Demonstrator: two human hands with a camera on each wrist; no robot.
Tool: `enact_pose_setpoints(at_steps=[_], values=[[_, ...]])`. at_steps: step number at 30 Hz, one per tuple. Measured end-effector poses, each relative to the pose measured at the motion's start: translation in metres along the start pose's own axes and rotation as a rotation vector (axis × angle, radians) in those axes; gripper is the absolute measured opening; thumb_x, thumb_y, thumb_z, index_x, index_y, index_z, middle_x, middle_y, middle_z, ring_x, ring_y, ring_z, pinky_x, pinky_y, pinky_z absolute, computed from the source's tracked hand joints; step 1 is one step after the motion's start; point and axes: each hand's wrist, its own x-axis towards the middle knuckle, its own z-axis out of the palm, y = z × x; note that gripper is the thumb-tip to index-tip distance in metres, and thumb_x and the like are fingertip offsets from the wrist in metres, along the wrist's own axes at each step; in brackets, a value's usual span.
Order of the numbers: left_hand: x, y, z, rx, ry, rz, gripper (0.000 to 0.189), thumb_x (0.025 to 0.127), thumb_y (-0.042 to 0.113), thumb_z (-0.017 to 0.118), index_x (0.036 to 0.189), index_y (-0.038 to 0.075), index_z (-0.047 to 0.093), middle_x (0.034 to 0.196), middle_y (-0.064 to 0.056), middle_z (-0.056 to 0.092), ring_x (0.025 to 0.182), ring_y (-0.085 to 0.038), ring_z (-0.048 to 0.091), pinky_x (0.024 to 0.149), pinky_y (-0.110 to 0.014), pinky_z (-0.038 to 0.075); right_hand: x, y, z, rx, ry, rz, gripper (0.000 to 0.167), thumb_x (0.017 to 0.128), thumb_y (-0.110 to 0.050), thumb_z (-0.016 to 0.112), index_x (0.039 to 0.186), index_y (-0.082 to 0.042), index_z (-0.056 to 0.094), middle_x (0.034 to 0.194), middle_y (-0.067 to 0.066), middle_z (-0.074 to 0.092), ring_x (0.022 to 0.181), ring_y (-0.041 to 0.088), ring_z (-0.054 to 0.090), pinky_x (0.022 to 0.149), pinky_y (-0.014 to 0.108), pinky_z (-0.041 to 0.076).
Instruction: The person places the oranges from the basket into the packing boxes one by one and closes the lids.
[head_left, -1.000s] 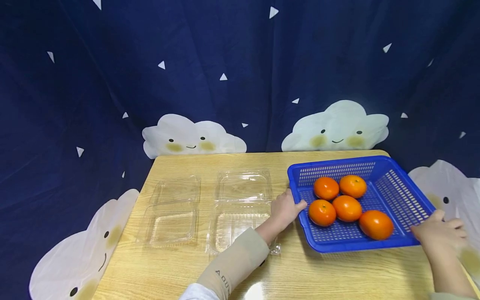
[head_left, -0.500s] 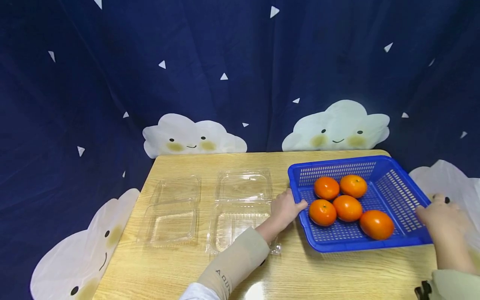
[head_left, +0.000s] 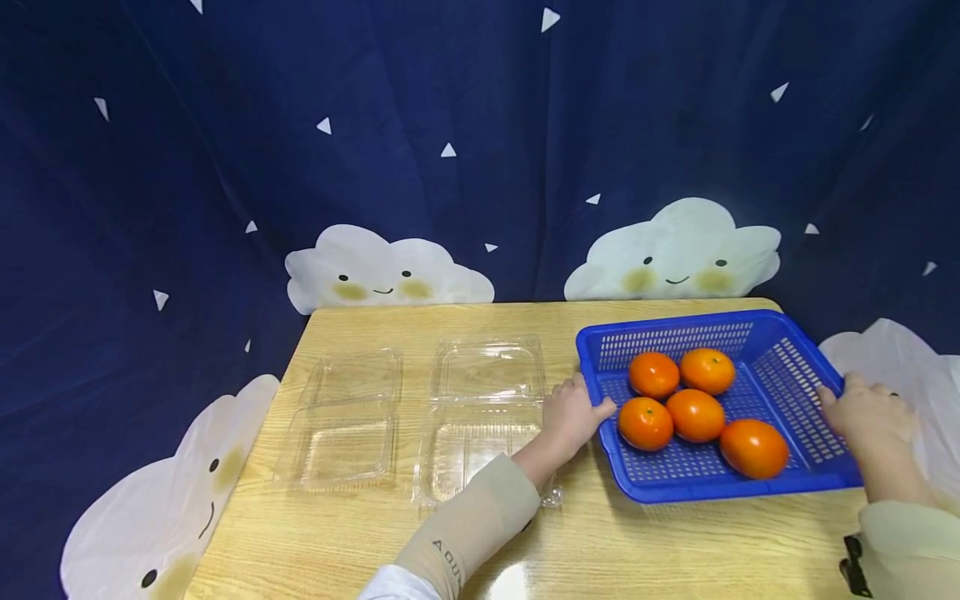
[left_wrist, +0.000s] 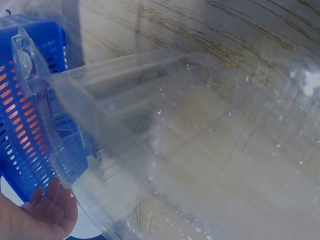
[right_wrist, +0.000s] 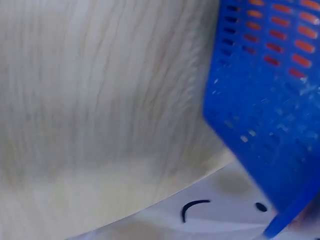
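Observation:
A blue plastic basket with slotted walls stands on the right of the table, tilted slightly in the head view. Several round orange fruits lie in it, mostly towards its left. My left hand grips the left rim, thumb over the edge and fingers outside. In the left wrist view, the left hand shows beside the basket, its fingers curled. My right hand holds the right rim, thumb on the inner side; in the right wrist view it is almost wholly hidden behind the basket.
Two clear plastic clamshell boxes lie opened on the wooden table: one box at left, the other box partly behind my left forearm. A dark blue curtain with cloud shapes hangs behind the table.
My right hand has shifted from the basket's front right corner further back along its right rim. The left hand, basket and fruits have stayed in place.

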Motion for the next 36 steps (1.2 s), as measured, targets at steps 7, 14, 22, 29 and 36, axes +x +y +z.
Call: enact_pose_setpoints(at_steps=[7,14,22,29,36], values=[[-0.001,0.000,-0.001,0.020,0.003,0.006,0.057,0.078,0.055,0.051,0.107,0.006,0.054,0.089,-0.003,0.061,0.081,-0.018,0.058,0.067,-0.028,0.044,0.006,0.017,0.007,-0.015,0.069,-0.167,0.067,0.094,-0.044,0.038,0.122,0.016,0.026,0.111,0.041,0.029,0.099,0.058,0.033,0.084,0.067,0.031],[0.000,0.000,0.000,0.038,0.022,0.013,0.057,0.078,0.057,0.050,0.105,0.007,0.054,0.089,-0.003,0.061,0.081,-0.018,0.058,0.068,-0.029,0.044,0.011,0.027,0.011,-0.052,0.093,-0.231,0.075,0.093,-0.052,0.034,0.125,0.015,0.026,0.112,0.040,0.028,0.101,0.057,0.029,0.089,0.067,0.025],[0.000,0.001,0.000,0.076,0.012,0.011,0.057,0.079,0.058,0.047,0.107,0.009,0.054,0.092,-0.002,0.062,0.084,-0.018,0.057,0.074,-0.032,0.042,0.012,0.032,0.017,-0.032,0.146,-0.270,0.071,0.093,-0.052,0.034,0.120,0.014,0.031,0.108,0.039,0.030,0.098,0.056,0.029,0.085,0.067,0.026],[0.004,0.000,0.003,0.100,0.021,0.019,0.058,0.079,0.059,0.047,0.108,0.010,0.055,0.094,-0.001,0.063,0.085,-0.017,0.057,0.073,-0.032,0.042,0.006,0.032,0.020,-0.007,0.159,-0.241,0.069,0.093,-0.050,0.034,0.119,0.013,0.031,0.109,0.039,0.029,0.099,0.055,0.029,0.084,0.067,0.027],[0.009,-0.002,0.004,0.128,0.010,0.031,0.060,0.080,0.060,0.045,0.111,0.010,0.055,0.097,-0.001,0.063,0.087,-0.017,0.057,0.075,-0.032,0.042,0.001,0.030,0.022,0.017,0.168,-0.208,0.068,0.093,-0.049,0.035,0.119,0.014,0.031,0.108,0.039,0.029,0.099,0.055,0.028,0.085,0.066,0.026]])
